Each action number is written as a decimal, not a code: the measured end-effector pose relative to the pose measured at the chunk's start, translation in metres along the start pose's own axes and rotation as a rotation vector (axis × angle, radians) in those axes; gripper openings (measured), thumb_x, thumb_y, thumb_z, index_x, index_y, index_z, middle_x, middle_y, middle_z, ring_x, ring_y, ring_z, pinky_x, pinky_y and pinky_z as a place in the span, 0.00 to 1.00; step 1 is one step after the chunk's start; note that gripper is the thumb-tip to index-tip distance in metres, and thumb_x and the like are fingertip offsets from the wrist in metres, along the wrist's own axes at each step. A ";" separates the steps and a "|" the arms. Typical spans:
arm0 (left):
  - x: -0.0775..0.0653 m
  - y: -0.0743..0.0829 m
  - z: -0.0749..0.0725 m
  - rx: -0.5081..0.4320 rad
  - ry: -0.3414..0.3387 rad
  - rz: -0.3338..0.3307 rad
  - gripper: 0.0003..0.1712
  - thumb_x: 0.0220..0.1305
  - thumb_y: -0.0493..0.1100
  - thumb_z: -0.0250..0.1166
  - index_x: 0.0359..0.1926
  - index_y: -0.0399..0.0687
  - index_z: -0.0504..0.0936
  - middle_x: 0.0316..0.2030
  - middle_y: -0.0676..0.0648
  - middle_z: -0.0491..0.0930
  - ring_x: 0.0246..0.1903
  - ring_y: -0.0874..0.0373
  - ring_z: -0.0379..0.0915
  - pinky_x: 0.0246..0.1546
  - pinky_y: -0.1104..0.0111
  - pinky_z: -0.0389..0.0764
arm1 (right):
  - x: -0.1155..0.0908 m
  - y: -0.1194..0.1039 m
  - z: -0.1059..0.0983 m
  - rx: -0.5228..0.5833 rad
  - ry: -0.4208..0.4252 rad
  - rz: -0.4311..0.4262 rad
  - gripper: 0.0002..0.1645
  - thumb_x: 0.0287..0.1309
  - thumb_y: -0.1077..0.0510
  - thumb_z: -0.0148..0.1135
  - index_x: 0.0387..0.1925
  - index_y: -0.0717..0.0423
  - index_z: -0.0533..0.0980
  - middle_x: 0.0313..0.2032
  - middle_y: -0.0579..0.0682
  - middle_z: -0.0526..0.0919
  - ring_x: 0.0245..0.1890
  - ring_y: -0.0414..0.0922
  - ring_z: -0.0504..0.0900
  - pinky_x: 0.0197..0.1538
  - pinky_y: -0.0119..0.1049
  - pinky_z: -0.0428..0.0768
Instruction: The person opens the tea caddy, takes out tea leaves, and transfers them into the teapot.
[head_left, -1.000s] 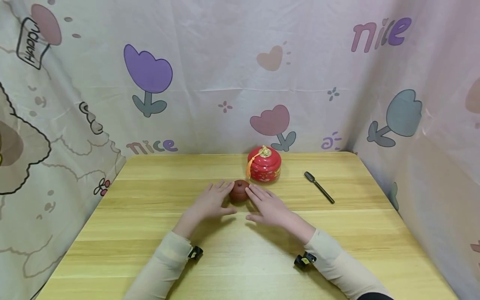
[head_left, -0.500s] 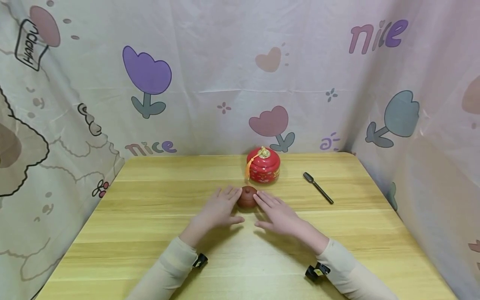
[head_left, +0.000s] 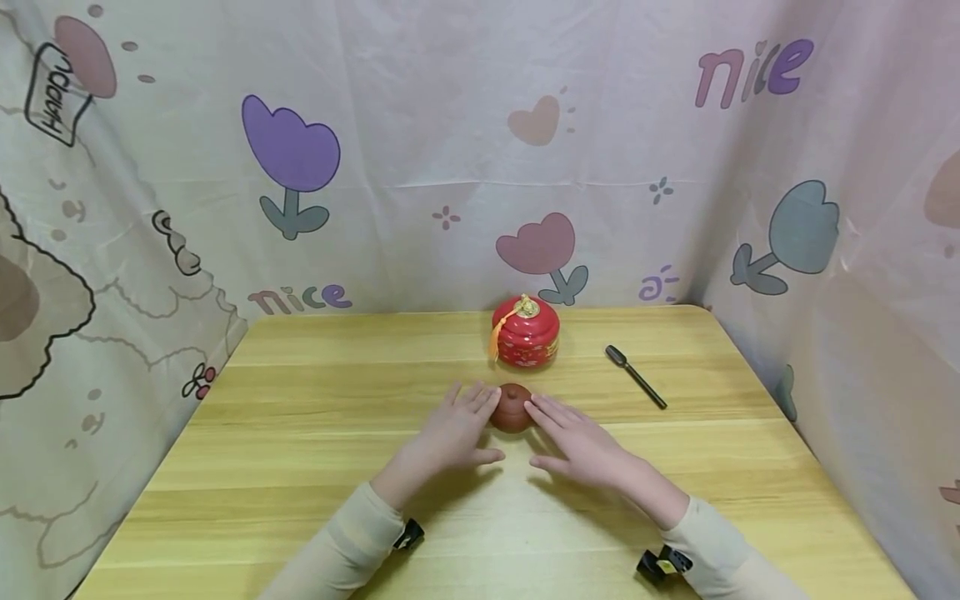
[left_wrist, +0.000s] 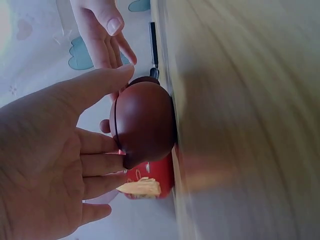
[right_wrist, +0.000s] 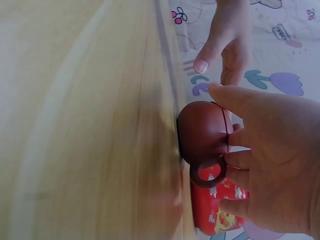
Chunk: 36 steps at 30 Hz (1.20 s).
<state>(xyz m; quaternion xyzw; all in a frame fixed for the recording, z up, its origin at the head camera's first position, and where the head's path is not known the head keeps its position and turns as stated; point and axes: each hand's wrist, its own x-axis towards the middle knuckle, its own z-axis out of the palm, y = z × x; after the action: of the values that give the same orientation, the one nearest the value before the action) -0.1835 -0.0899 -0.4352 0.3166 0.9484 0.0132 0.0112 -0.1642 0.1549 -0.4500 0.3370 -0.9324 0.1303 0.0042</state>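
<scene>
A small brown clay teapot with a knobbed lid stands upright on the table, between both hands. My left hand touches its left side with nearly straight fingers; in the left wrist view they lie by the short spout, thumb held apart. From the other side, my right hand rests extended fingertips on the teapot, near the ring handle seen in the right wrist view. Behind the teapot is a red lidded jar with a gold knob and an orange tassel.
A black scoop with a long handle lies on the wooden table, right of the jar. Patterned curtain hangs behind the table and along both sides.
The teapot has slid right and nearer to the person, away from the red jar. Both hands have travelled with it, fingers still at its sides. Jar and scoop stay put.
</scene>
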 end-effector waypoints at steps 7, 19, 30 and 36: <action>0.000 0.000 0.002 -0.055 0.022 0.009 0.50 0.60 0.67 0.62 0.73 0.43 0.60 0.72 0.44 0.63 0.74 0.45 0.53 0.73 0.43 0.52 | -0.007 0.003 0.001 0.015 0.027 -0.012 0.47 0.63 0.38 0.58 0.74 0.56 0.56 0.74 0.58 0.57 0.74 0.58 0.58 0.71 0.56 0.62; 0.005 -0.011 -0.005 -0.156 0.057 0.033 0.41 0.64 0.61 0.62 0.71 0.47 0.65 0.69 0.42 0.68 0.71 0.42 0.58 0.71 0.39 0.52 | -0.007 0.013 -0.013 0.065 0.058 0.049 0.47 0.62 0.38 0.60 0.74 0.56 0.57 0.74 0.58 0.56 0.73 0.58 0.59 0.71 0.56 0.62; 0.016 -0.018 -0.024 -0.129 0.072 0.018 0.40 0.65 0.65 0.57 0.70 0.48 0.67 0.71 0.44 0.64 0.74 0.45 0.54 0.73 0.42 0.50 | 0.002 0.026 -0.024 0.090 0.157 0.063 0.44 0.62 0.42 0.62 0.73 0.56 0.59 0.73 0.60 0.58 0.72 0.60 0.61 0.69 0.58 0.65; 0.022 -0.024 -0.021 -0.101 0.093 0.035 0.45 0.63 0.71 0.55 0.73 0.50 0.62 0.75 0.46 0.56 0.77 0.49 0.44 0.74 0.43 0.48 | 0.017 0.030 -0.025 0.154 0.246 0.061 0.39 0.63 0.43 0.61 0.70 0.56 0.65 0.72 0.59 0.62 0.71 0.60 0.63 0.69 0.58 0.66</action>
<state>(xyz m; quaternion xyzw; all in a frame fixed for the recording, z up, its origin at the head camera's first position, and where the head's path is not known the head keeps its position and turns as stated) -0.2156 -0.0959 -0.4152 0.3312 0.9403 0.0761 -0.0173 -0.1988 0.1726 -0.4317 0.2891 -0.9219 0.2421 0.0885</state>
